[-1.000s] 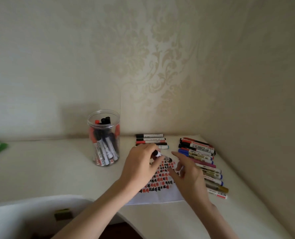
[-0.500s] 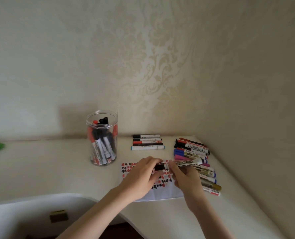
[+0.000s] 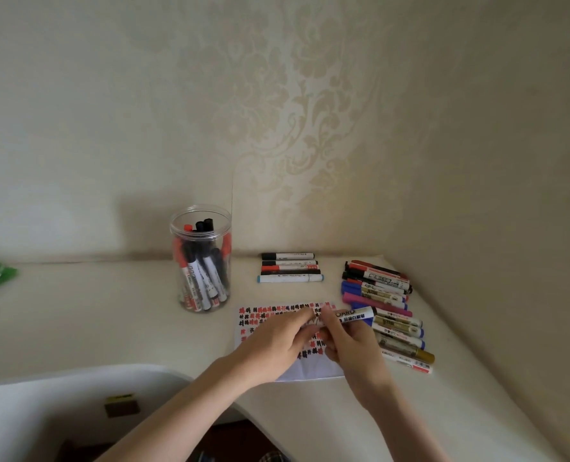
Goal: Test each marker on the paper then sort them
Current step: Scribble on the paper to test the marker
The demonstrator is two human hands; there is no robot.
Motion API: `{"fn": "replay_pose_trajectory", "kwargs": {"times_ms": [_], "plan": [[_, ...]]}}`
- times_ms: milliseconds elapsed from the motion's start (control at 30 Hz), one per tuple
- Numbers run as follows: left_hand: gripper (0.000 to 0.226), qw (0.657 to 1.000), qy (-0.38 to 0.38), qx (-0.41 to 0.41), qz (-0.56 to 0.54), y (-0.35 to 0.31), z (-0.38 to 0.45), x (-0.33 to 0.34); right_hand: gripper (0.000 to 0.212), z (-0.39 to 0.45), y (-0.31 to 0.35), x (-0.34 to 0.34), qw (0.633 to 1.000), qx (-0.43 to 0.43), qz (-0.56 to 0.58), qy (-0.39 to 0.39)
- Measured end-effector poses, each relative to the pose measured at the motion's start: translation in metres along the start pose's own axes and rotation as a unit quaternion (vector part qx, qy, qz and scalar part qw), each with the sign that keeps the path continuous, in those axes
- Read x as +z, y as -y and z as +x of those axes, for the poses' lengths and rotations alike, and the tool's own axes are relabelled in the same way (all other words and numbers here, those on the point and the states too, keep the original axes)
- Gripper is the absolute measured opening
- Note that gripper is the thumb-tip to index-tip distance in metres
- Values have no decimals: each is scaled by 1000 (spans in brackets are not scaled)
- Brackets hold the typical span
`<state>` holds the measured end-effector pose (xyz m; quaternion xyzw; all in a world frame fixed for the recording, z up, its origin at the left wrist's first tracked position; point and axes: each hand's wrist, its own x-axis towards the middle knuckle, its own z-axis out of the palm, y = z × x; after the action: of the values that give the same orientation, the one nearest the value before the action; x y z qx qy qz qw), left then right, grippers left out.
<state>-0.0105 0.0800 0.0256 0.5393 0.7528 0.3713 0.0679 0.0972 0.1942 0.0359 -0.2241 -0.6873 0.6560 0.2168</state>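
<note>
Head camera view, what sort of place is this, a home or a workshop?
Probably a room at home: a corner with patterned wallpaper, a pale curved desk, a clear jar of markers and a test paper under both hands.

A white paper point(image 3: 313, 368) covered in rows of red and black marks lies on a cream table point(image 3: 93, 321), near a clear jar point(image 3: 201, 258) of black and red markers, before beige wallpaper point(image 3: 277, 111) with a pale damask floral pattern.
</note>
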Motion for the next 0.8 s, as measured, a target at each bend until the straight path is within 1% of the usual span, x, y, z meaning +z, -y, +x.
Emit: {"fn": "replay_pose_trajectory", "kwargs": {"times_ms": [133,233,367,467,533,600,667,733,800], "plan": [[13,999,2,15,-38,0,-5,-4,41,-2,4,-1,999,-38,-6,32],[16,999,-2,20,-47,-2,-7,-5,39,-4,7,-4,997,-50,0,59],[19,998,7,17,-58,-1,-9,-7,39,-5,7,-11,995,-72,-32,68],[23,998,12,15,-61,3,-11,-8,37,-7,6,-12,995,-60,-26,78],[22,998,17,9,-55,4,-7,-8,42,-7,1,-10,998,-25,9,60],[23,999,10,4,-51,2,-4,-5,45,-7,-4,-9,998,-11,25,58],[30,999,6,-2,-42,2,-2,-2,33,-7,-6,-12,998,-11,30,47],[43,999,14,-30,-28,6,-2,0,23,-2,-6,-24,998,10,60,-6],[49,998,16,-56,-1,13,-1,2,18,6,-9,-42,992,27,96,-74]]}}
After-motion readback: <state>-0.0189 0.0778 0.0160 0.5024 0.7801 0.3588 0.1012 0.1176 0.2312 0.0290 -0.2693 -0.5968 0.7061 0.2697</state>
